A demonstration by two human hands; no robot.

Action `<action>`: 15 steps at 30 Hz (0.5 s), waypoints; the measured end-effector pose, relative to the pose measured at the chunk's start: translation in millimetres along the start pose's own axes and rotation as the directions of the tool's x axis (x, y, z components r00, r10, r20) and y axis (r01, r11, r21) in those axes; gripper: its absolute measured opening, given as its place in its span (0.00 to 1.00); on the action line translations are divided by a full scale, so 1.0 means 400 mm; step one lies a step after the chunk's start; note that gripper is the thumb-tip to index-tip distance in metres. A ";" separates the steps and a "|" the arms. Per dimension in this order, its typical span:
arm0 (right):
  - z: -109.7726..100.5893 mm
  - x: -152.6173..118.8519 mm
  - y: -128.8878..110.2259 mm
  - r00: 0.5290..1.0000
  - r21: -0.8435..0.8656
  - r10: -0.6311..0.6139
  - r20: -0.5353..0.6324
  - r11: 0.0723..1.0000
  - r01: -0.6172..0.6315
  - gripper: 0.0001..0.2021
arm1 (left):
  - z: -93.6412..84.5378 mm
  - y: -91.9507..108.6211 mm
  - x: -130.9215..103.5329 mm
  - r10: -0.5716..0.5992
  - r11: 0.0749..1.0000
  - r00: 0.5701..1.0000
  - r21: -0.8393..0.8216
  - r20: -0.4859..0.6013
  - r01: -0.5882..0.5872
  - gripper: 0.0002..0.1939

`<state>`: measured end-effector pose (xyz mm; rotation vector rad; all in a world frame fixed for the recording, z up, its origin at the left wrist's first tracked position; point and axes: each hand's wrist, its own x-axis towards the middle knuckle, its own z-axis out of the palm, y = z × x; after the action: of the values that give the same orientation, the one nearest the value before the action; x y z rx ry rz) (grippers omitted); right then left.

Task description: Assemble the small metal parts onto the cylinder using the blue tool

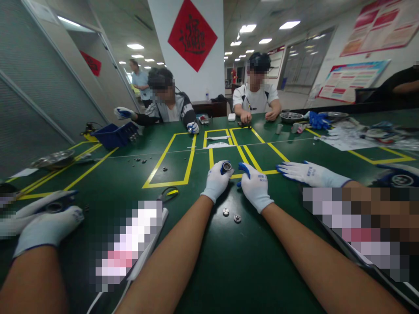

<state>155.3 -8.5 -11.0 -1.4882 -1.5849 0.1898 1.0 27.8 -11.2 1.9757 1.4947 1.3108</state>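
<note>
We look down on a green table [235,266], both hands in white gloves with blue-coated fingers. Our left hand [216,179] is clamped on a dark ring-shaped part [227,166], round opening facing us; whether the part touches the tabletop, we cannot tell. Our right hand [255,184] is just beside it, thumb and fingers apart, and we see nothing between them. The two hands do not touch.

Nearer to us, between the forearms, we note a small metal disc [225,212] and a second disc [237,219], near each other but apart. Ahead and to the left, a rectangle of yellow tape [165,185] encloses a small dark piece [165,169]; beyond it, farther left, stands a blue bin [114,136].

On our right, a co-worker's gloved hand [310,173] is stretched out near our right hand. On our left, another co-worker's glove [59,222] is at a dark round part [55,207]. Across from us sits a person in a white shirt [257,98], hands low over the table.
</note>
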 end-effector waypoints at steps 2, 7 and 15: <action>0.005 0.000 0.002 1.000 0.008 -0.018 -0.011 1.000 0.018 0.24 | 0.000 0.000 0.000 0.007 1.000 1.000 0.001 0.000 -0.007 0.18; 0.015 0.005 0.009 0.998 -0.001 -0.045 -0.054 0.999 0.045 0.25 | -0.002 0.002 0.001 0.012 1.000 1.000 -0.005 0.001 -0.012 0.18; 0.012 0.004 0.001 0.987 -0.150 -0.122 0.103 0.979 0.136 0.26 | -0.002 0.004 0.004 0.015 1.000 1.000 -0.007 0.003 -0.015 0.17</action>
<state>152.4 -4.9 -13.3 -1.5076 -1.8004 0.0614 1.1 28.3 -9.0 1.9876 1.4743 1.3166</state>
